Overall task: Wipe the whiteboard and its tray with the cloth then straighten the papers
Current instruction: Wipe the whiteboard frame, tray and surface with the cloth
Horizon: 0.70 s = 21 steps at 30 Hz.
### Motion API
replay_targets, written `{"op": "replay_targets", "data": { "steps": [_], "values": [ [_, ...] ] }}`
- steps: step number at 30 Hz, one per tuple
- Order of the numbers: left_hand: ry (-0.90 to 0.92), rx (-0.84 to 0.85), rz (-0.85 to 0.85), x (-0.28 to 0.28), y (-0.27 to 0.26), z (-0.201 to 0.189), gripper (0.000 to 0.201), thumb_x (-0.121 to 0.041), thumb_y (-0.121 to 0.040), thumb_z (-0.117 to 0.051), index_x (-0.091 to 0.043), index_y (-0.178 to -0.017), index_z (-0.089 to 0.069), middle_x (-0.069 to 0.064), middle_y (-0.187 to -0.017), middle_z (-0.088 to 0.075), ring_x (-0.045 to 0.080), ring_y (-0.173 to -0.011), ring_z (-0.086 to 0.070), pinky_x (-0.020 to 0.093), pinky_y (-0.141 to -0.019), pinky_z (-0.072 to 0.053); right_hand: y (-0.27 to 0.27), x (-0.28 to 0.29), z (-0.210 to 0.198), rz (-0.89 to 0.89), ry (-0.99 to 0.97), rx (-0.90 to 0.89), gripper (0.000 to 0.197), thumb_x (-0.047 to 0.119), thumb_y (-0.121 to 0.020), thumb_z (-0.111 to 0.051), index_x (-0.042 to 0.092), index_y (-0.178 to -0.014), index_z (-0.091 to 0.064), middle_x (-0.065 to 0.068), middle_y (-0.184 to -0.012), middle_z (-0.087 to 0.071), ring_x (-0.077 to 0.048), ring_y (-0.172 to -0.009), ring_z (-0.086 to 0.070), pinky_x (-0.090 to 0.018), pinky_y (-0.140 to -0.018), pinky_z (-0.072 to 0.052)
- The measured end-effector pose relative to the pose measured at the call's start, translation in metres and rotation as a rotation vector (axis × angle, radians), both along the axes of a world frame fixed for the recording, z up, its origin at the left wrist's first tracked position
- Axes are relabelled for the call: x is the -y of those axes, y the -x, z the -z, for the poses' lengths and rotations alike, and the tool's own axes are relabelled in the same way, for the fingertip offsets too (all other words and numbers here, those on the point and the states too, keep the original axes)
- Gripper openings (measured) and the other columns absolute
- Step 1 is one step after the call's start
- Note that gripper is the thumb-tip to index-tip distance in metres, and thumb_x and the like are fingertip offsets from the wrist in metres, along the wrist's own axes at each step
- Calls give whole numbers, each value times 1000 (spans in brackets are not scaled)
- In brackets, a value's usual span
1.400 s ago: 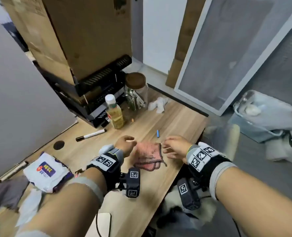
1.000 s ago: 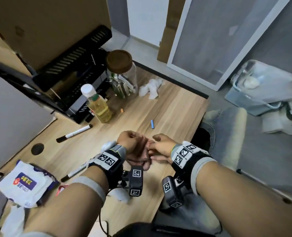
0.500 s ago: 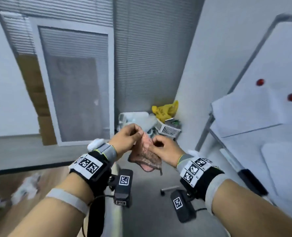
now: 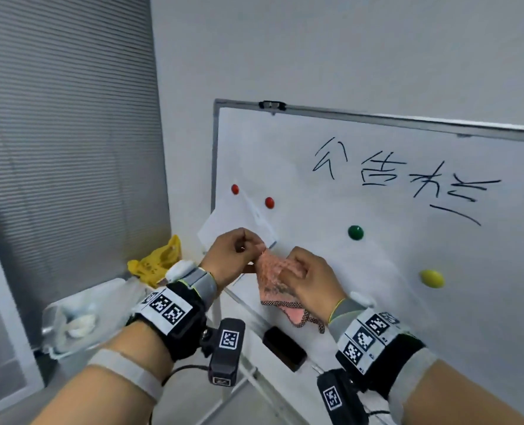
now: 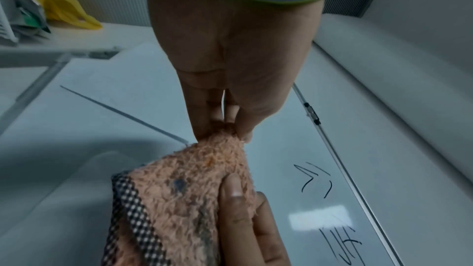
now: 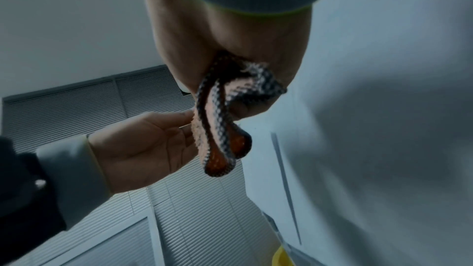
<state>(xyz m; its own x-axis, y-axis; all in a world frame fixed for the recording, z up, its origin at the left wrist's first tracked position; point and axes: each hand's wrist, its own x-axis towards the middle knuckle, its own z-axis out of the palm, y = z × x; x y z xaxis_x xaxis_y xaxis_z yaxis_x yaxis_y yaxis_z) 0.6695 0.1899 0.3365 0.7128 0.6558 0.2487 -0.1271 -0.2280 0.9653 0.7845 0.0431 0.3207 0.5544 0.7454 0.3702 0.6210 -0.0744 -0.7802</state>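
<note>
A pink fluffy cloth (image 4: 273,273) with a checked border hangs between both hands in front of the whiteboard (image 4: 392,256). My left hand (image 4: 234,256) pinches its top corner (image 5: 225,135). My right hand (image 4: 309,283) grips the cloth's body (image 6: 217,124) in curled fingers. Black handwriting (image 4: 398,176) runs across the board's upper part. A tilted white paper (image 4: 239,222) sits at the board's left edge under two red magnets (image 4: 269,202). The tray (image 4: 254,317) runs along the board's bottom edge and carries a black eraser (image 4: 284,348).
A green magnet (image 4: 355,232) and a yellow magnet (image 4: 431,278) stick on the board. Grey blinds (image 4: 67,148) cover the wall at left. A yellow bag (image 4: 156,265) and a clear plastic bin (image 4: 80,320) stand in the corner below.
The view swung from the wooden desk up to the whiteboard. Both hands lifted the cloth off the desk and carried it to the front of the board.
</note>
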Motion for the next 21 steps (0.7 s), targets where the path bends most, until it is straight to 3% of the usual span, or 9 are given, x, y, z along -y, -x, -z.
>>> {"op": "replay_targets", "data": {
  "steps": [3, 6, 10, 12, 14, 16, 17, 19, 21],
  "values": [
    [-25, -38, 30, -2, -27, -8, 8, -8, -91, -65, 0, -92, -64, 11, -78, -65, 19, -70, -63, 28, -61, -57, -16, 2, -6, 60, 20, 89, 26, 17, -82, -69, 32, -75, -48, 9, -64, -56, -9, -58, -50, -28, -58, -42],
    [-35, -10, 31, -30, -48, -18, 10, -10, -94, -61, 0, -95, -64, 11, -79, -65, 22, -71, -62, 29, -64, -58, -24, -7, -12, 88, 48, 126, 26, 10, -82, -64, 29, -87, -47, 9, -62, -52, -7, -52, -45, -29, -54, -39],
    [-87, 142, -57, -72, -70, -49, 9, -8, -95, -57, -1, -96, -63, 9, -84, -63, 19, -72, -62, 29, -67, -57, -27, -21, -44, 103, -54, 140, 31, -5, -83, -55, 24, -93, -54, 7, -60, -56, -2, -48, -51, -16, -48, -42],
    [-138, 231, -81, -97, -80, -67, 8, -7, -94, -56, -10, -91, -63, 6, -88, -62, 19, -76, -62, 31, -68, -58, -26, -35, -67, 161, -98, 204, 23, -5, -84, -55, 15, -97, -56, 6, -67, -61, 2, -54, -58, -6, -48, -38],
    [-227, 306, -122, -126, -90, -84, 13, -7, -91, -56, -18, -89, -61, 0, -91, -62, 18, -82, -61, 39, -73, -56, -28, -51, -91, 253, -151, 287, 18, 0, -85, -57, 15, -96, -57, 1, -81, -63, 3, -66, -61, -7, -53, -41],
    [-337, 344, -194, -144, -98, -97, 14, -9, -90, -56, -20, -96, -60, 0, -100, -58, 15, -90, -58, 45, -74, -54, -31, -59, -111, 307, -166, 393, 16, 8, -79, -57, 16, -93, -59, -1, -90, -59, -4, -74, -60, -9, -57, -43],
    [-394, 356, -225, -159, -102, -104, 18, -10, -89, -56, -22, -102, -59, 0, -107, -54, 15, -96, -57, 45, -77, -54, -33, -69, -123, 359, -149, 495, 18, 14, -75, -55, 16, -92, -61, 0, -90, -56, -8, -75, -58, -11, -59, -41],
    [-524, 405, -262, -183, -107, -120, 29, -11, -88, -56, -26, -113, -59, -1, -118, -44, 18, -111, -52, 38, -94, -51, -34, -88, -145, 466, -154, 698, 23, 27, -74, -50, 14, -88, -63, 1, -88, -51, -14, -76, -50, -21, -60, -35],
    [-645, 464, -268, -196, -111, -137, 42, -10, -88, -49, -27, -124, -59, 3, -131, -41, 21, -126, -42, 32, -110, -39, -33, -99, -169, 511, -245, 822, 32, 36, -80, -44, 10, -83, -62, 4, -90, -47, -12, -70, -46, -25, -59, -34]
  ]
}}
